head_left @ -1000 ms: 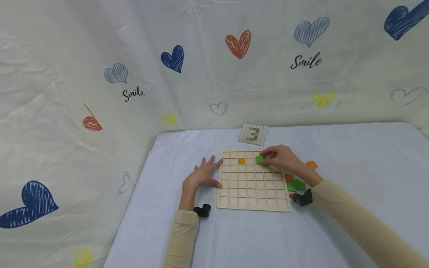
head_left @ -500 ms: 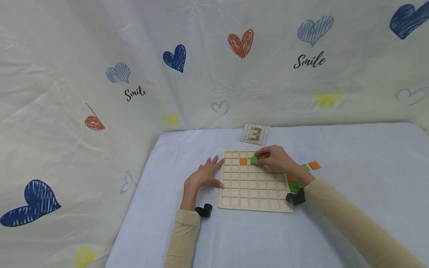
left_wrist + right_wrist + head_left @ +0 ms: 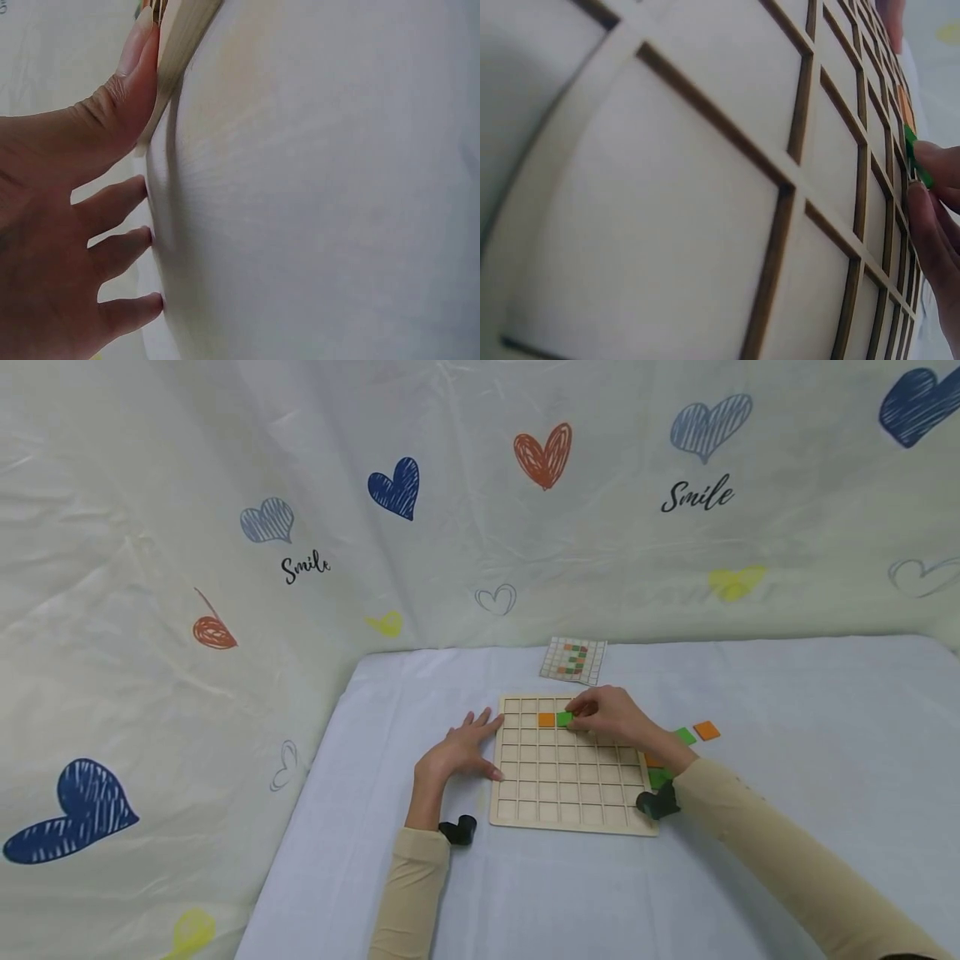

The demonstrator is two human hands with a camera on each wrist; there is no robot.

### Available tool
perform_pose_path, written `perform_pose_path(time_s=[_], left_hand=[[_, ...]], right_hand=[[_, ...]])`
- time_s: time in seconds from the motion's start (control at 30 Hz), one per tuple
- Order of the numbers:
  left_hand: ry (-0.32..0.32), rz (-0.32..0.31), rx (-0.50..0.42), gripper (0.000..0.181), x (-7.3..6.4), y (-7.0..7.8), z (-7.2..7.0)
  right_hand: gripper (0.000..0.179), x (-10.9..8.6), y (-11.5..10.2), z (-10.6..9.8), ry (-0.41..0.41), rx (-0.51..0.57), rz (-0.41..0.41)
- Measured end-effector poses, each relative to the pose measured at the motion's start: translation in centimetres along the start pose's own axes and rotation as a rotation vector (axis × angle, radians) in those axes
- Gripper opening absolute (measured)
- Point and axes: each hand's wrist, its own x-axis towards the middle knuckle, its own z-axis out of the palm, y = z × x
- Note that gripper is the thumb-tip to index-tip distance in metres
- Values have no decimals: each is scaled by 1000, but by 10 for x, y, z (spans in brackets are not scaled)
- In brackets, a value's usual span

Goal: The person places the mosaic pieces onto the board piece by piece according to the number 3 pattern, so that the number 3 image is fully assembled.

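Note:
A pale wooden grid board (image 3: pixel 567 793) lies on the white-covered table. One orange square tile (image 3: pixel 547 720) sits in a cell of its second row from the back. My right hand (image 3: pixel 611 714) pinches a green square tile (image 3: pixel 564 719) between thumb and fingers, right at the cell to the right of the orange one. In the right wrist view the green tile (image 3: pixel 917 156) is tilted against the grid, partly covered by the fingertips. My left hand (image 3: pixel 457 756) has its fingers spread, with thumb and index fingertip touching the board's left edge. The left wrist view shows its thumb (image 3: pixel 135 75) against the board's side.
Behind the board lies a printed pattern card (image 3: pixel 573 661) with a small coloured grid. To the right, partly under my right forearm, are loose green tiles (image 3: pixel 684 736) and orange tiles (image 3: pixel 707 730). A heart-printed white curtain (image 3: pixel 450 527) stands behind the table.
My right hand has moved left over the board with the green tile, bringing it down beside the orange tile. The left hand stays at the board's left edge.

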Motion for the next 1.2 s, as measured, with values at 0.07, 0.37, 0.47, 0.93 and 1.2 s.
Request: perform_pose_path(time_s=[0.07, 0.37, 0.47, 0.93, 1.2], left_hand=[[-2, -1, 4, 105, 0, 0, 0], [-5, 3, 11, 104, 1, 1, -1], [-7, 1, 17, 104, 1, 2, -1], [-6, 4, 9, 103, -2, 2, 1], [-3, -3, 5, 103, -4, 4, 1]], right_hand=[[28, 0, -1, 1, 6, -16, -20], [25, -2, 0, 5, 49, -58, -103], [27, -2, -1, 4, 38, -55, -94], [26, -18, 6, -8, 55, -43, -71], [24, -34, 15, -22, 100, -46, -8]])
